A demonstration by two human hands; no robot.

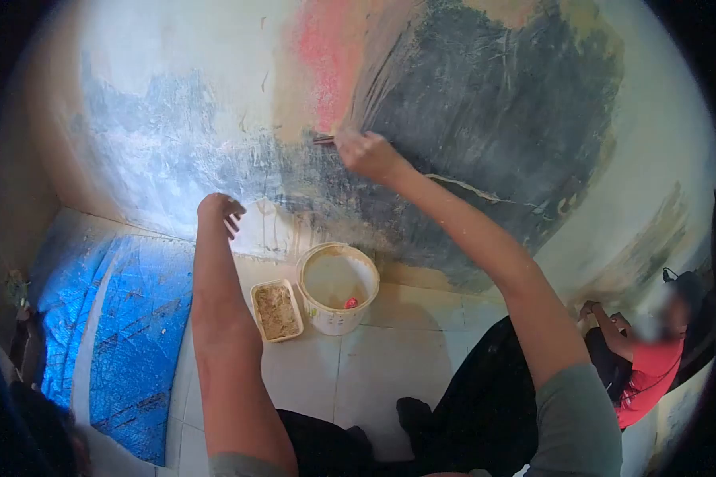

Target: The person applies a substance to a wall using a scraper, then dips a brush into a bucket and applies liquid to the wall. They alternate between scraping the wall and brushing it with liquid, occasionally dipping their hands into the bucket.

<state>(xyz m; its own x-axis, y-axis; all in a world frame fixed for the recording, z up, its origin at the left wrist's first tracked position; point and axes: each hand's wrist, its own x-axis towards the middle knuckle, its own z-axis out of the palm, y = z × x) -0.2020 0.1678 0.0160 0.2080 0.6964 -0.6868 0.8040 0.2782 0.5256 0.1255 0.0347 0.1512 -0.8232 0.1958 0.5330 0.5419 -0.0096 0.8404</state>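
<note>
My right hand point(366, 153) is closed round a small flat tool point(324, 140) with a dark edge, held against the wall point(239, 71); its kind is hard to make out. The tool's edge lies just below a pink patch point(324, 71), at the left border of a large dark grey patch point(485, 103). Lower on the left, my left hand point(224, 211) hangs near the wall with its fingers loosely apart and nothing in them. Below the hands, a white bucket point(312, 308) with something red inside stands beside a shallow tub point(294, 327) of brownish, crumbly material.
A blue tarp point(139, 334) covers the floor at the left. White tiles point(302, 378) lie under the bucket and my legs. At the right, another person point(648, 370) in a red shirt sits by the wall. A pale crack point(465, 188) crosses the grey patch.
</note>
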